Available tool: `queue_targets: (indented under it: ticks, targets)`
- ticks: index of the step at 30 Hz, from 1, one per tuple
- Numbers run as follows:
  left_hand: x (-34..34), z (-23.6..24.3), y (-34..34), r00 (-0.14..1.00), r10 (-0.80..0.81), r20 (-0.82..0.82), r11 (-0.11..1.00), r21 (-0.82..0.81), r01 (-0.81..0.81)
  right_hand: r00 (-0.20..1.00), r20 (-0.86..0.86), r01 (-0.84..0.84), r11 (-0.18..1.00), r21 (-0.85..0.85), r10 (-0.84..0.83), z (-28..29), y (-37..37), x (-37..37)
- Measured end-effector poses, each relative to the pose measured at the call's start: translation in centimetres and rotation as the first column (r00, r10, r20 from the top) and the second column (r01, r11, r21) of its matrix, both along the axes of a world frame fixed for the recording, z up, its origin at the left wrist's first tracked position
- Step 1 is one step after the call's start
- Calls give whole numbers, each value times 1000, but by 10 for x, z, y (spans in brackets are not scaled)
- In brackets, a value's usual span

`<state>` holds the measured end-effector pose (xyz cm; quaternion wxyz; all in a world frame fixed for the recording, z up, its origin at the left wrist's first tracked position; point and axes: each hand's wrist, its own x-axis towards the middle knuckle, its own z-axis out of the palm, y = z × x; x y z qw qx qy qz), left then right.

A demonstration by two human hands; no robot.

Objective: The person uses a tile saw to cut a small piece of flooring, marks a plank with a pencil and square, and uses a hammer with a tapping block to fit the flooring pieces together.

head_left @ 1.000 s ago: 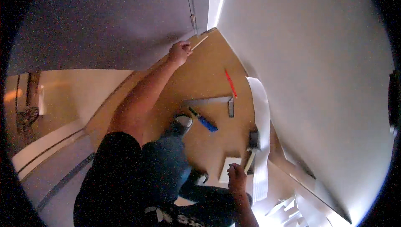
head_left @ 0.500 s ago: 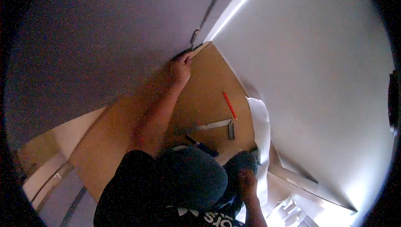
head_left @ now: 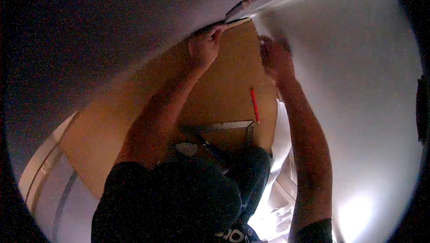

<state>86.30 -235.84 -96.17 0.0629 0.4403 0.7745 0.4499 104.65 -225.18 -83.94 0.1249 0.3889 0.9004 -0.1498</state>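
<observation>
Along the flat tan surface point(head_left: 233, 77), the left hand point(head_left: 205, 48) pinches a thin pale strip point(head_left: 237, 24); the right hand point(head_left: 277, 59) is blurred, its grip unclear.

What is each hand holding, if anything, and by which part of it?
The left hand appears to hold a thin pale stick near its left end; the right hand is too dark to tell.
</observation>
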Motion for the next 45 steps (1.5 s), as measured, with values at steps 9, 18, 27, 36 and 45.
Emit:
queue_targets:
  ticks: [9,18,27,36,45]
  targets:
    - [-40,29,16,987,-31,158,978,207,-2,983,-114,-111,961,252,144,-26,36,-90]
    - [-45,61,39,1000,-31,-7,999,-31,31,976,119,-216,870,443,182,-33,70,-90]
    - [-63,52,52,995,-24,-92,997,65,30,974,-30,-183,852,490,226,-41,80,-101]
    - [-74,56,46,995,-39,-90,997,-71,33,994,-4,-100,922,373,109,-39,66,-114]
    - [-79,61,40,982,-130,-134,984,-138,111,982,-97,-99,885,456,160,-34,58,-115]
